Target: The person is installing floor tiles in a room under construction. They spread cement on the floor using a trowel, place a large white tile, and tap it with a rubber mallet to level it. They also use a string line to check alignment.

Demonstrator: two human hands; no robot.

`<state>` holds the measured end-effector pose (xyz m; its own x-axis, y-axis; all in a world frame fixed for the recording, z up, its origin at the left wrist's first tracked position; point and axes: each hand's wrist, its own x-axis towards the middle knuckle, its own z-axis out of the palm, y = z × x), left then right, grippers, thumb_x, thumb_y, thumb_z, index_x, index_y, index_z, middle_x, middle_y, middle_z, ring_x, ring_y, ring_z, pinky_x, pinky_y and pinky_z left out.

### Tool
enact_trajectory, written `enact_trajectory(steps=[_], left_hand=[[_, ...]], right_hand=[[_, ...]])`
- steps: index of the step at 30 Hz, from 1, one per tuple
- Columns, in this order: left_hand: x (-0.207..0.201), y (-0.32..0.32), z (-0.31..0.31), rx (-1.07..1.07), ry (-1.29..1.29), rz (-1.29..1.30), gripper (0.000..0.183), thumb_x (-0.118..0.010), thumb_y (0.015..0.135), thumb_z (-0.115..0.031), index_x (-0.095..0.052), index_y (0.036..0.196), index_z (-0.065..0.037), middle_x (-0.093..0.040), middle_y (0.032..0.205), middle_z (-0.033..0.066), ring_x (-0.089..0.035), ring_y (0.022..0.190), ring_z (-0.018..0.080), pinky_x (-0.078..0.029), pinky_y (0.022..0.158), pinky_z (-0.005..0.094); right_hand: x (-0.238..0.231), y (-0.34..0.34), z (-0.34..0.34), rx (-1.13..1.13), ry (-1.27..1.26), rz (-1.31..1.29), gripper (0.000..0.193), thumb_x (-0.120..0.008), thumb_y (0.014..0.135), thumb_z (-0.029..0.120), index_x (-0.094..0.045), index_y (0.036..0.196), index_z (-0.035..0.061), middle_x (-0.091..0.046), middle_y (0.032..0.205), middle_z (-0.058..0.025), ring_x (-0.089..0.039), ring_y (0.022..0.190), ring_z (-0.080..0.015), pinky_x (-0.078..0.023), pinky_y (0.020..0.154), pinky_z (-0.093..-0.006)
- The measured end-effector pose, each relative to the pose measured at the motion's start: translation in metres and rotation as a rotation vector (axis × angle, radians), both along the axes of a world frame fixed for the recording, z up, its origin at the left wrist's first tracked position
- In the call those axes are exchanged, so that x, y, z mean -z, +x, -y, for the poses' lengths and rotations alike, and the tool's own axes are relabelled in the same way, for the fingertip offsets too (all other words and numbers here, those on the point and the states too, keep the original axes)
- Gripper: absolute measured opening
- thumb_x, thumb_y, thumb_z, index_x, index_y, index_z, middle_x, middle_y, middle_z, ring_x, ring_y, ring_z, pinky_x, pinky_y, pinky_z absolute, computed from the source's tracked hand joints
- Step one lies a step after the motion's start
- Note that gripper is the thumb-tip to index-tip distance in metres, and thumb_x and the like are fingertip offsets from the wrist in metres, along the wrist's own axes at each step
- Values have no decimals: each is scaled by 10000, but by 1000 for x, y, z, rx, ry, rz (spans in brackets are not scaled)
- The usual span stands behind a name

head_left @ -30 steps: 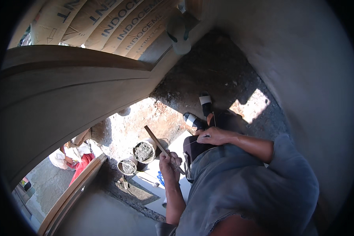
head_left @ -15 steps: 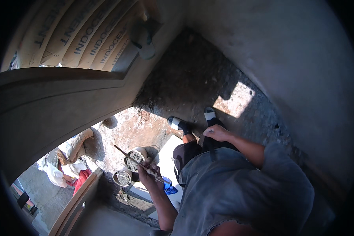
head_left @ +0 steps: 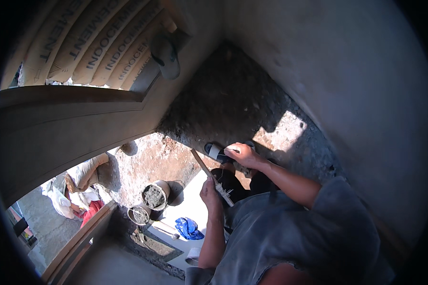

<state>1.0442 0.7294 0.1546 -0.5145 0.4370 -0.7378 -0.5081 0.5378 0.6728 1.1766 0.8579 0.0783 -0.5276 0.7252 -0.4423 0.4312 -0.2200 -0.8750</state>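
In my left hand [head_left: 210,194] is a thin wooden stick [head_left: 200,160], held slanting, its upper end pointing away from me. Pale string [head_left: 224,192] is wound in a loose bundle near the stick's lower end. My right hand [head_left: 242,155] is closed, thumb and fingers pinched together, a little beyond and to the right of the stick. A thin strand runs down from those fingers toward the stick. Below both hands are my legs and sandalled feet, partly covered by the right hand and forearm.
Two buckets of grey mortar, one larger [head_left: 165,187] and one smaller [head_left: 131,212], stand at the left. Near them lie a blue plastic bag [head_left: 189,229] and a handled tool [head_left: 164,229]. Brown paper sacks [head_left: 97,45] are stacked beyond an opening; a sandal [head_left: 170,69] rests by it. Walls enclose the corner.
My left hand has moved right and away from the buckets with the stick, toward my right hand. My right hand has moved left and slightly farther from my body.
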Motion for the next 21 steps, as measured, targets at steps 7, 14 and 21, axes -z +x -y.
enact_trajectory(steps=[7,14,21], left_hand=[[119,-56,10,27,-80,65,288,-512,944,-251,-629,871,2,-518,633,-6,-469,548,75,-378,511,216],[314,-76,-15,-125,-188,79,329,-480,946,-294,-627,867,-10,-464,651,-16,-430,584,81,-338,535,230],[399,-85,-49,-226,-179,-10,375,-453,929,-310,-603,967,32,-495,677,31,-502,620,133,-403,577,251]], right_hand=[[172,2,-91,330,69,281,240,-624,825,260,-671,887,33,-673,869,-148,-647,837,-281,-487,749,-369],[454,-26,-197,343,329,637,320,-547,844,343,-665,913,54,-649,919,-182,-613,883,-361,-473,794,-448],[656,-63,-272,-96,319,883,254,-540,896,231,-588,1093,78,-595,1071,-159,-594,955,-302,-485,804,-417]])
